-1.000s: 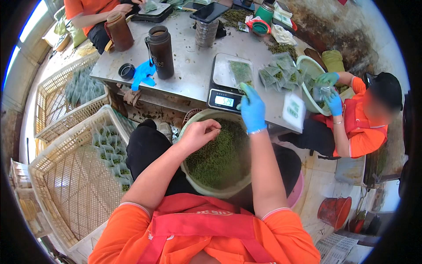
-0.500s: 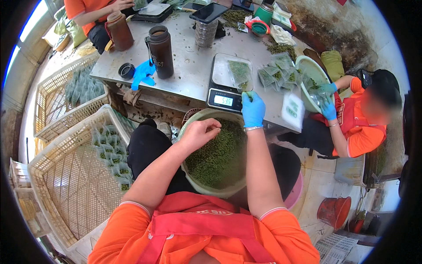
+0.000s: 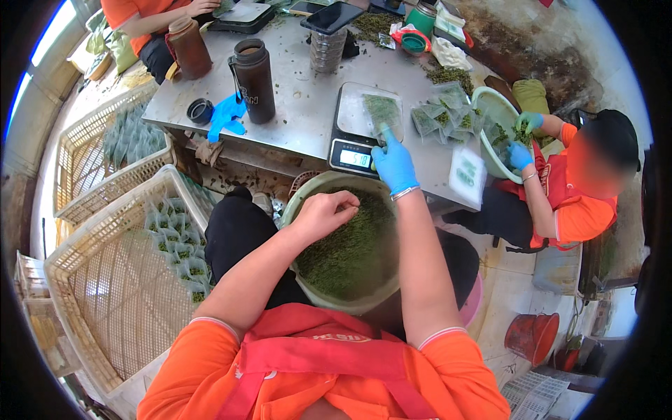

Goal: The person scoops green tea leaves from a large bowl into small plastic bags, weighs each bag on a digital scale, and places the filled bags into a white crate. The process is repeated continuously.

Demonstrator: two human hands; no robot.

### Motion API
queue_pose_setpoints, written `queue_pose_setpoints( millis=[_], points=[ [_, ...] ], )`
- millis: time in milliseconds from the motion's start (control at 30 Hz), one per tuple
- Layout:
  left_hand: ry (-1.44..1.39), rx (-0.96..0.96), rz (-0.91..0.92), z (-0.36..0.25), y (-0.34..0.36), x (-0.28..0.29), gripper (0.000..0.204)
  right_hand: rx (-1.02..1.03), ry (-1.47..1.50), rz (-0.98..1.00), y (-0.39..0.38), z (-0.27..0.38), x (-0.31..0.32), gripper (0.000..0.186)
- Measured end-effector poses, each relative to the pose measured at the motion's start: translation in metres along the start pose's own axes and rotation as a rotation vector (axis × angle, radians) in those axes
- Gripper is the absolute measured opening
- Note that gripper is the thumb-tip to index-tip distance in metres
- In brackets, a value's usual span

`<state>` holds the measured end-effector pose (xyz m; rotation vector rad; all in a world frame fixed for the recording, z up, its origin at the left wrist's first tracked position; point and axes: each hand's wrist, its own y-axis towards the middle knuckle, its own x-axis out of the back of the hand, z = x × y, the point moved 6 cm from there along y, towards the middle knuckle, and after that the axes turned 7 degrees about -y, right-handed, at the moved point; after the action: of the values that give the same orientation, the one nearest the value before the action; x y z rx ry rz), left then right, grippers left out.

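Observation:
A flat, see-through sachet point(image 3: 381, 108) with green contents rests on the pan of a digital scale point(image 3: 348, 115) with a lit display. My right hand point(image 3: 394, 166), in a blue glove, reaches to the sachet's near end. Its index finger stretches onto it, and the thumb stands apart beside the display. My left hand point(image 3: 325, 215) is bare and hovers over a pale round tub point(image 3: 297, 269) between my knees. Its fingers are curled with thumb and fingertips together; what they hold, if anything, is hidden. Loose small green pieces point(image 3: 343, 252) fill much of the tub.
Filled sachets point(image 3: 439, 119) lie right of the scale, beside a white card point(image 3: 465, 175). A dark flask point(image 3: 253, 84) and blue glove point(image 3: 227, 117) stand and lie leftward. Crates point(image 3: 105, 301) holding sachets flank me. One co-worker point(image 3: 581, 196) handles greens over a basin point(image 3: 483, 115); another sits across.
My right hand has shifted slightly left and up, its index finger now extended onto the sachet. The left hand moved slightly right over the tub. The right-hand co-worker lifts greens.

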<state>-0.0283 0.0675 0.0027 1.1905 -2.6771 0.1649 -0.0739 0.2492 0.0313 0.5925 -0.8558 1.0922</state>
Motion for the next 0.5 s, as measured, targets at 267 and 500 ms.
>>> queue_pose_setpoints(
  millis=[267, 500],
  points=[
    [0.083, -0.027, 0.006, -0.013, 0.0, 0.001, 0.02, -0.027, 0.734, 0.013, -0.033, -0.022, -0.008, 0.024],
    [0.087, -0.035, -0.017, -0.011, -0.001, 0.002, 0.02, -0.169, 0.833, 0.052, -0.083, -0.025, -0.014, 0.015]
  ],
)
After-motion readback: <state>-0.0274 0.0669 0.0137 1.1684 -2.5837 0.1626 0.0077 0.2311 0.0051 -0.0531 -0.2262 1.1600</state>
